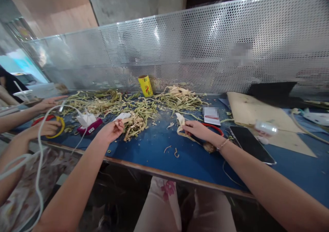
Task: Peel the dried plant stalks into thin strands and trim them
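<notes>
Head view: the left hand (111, 130) is closed in a pinch on a short pale stalk piece (125, 120), held just above the blue surface (154, 149) beside the heap of green-yellow plant trimmings (123, 105), which places the piece within easy reach of that heap. The right hand (196, 129) is closed on a pale husk strip (181, 120), lifted clear of the surface so the strip hangs free. A red-handled tool (213, 126) lies just behind the right hand, and a phone (250, 143) lies face up near the wrist, apart from the debris. A yellow roll (145, 85) stands upright against the perforated metal screen (205, 43). At far left, a co-worker's hand (48, 103) rests on the same surface, with a white cable (39, 146) looping across.
</notes>
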Demonstrator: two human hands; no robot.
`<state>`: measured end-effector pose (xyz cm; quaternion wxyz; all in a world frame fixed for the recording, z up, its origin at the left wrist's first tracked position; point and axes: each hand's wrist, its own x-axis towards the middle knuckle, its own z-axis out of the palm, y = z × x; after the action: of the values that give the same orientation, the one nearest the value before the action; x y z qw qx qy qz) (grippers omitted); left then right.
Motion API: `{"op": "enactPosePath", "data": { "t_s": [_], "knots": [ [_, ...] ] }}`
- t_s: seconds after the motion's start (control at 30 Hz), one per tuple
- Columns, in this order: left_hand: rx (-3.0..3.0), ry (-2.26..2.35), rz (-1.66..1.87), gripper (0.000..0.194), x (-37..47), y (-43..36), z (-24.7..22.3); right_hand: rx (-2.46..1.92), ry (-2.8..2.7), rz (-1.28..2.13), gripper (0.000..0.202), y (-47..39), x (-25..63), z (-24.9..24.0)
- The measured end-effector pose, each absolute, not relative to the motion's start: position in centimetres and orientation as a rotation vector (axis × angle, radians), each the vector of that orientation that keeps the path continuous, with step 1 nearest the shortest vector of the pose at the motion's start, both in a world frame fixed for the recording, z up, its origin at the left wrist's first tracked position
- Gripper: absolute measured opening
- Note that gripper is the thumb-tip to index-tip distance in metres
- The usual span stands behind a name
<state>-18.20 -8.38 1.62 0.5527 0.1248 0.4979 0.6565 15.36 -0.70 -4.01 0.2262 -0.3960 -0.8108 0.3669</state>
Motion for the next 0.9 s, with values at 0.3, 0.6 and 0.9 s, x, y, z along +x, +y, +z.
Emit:
{"op": "enactPosePath", "data": {
  "t_s": [0.3,0.6,0.9],
  "knots": [
    [1.364,2.017,1.207,0.021,-18.3,-9.0,1.0,-1.087,-2.243,1.027,0.033,-0.9,15.4,-3.8],
    [1.977,2.32,0.605,0.023,-18.3,-8.7,0.1,-1.067,-2.268,0.973,0.035,-1.1,15.4,-3.6],
    [1.756,2.121,0.637,0.039,-20.1,-10.7,0.9,-1.073,-2.299,0.967,0.032,-1.5,15.3,-3.0]
  ]
}}
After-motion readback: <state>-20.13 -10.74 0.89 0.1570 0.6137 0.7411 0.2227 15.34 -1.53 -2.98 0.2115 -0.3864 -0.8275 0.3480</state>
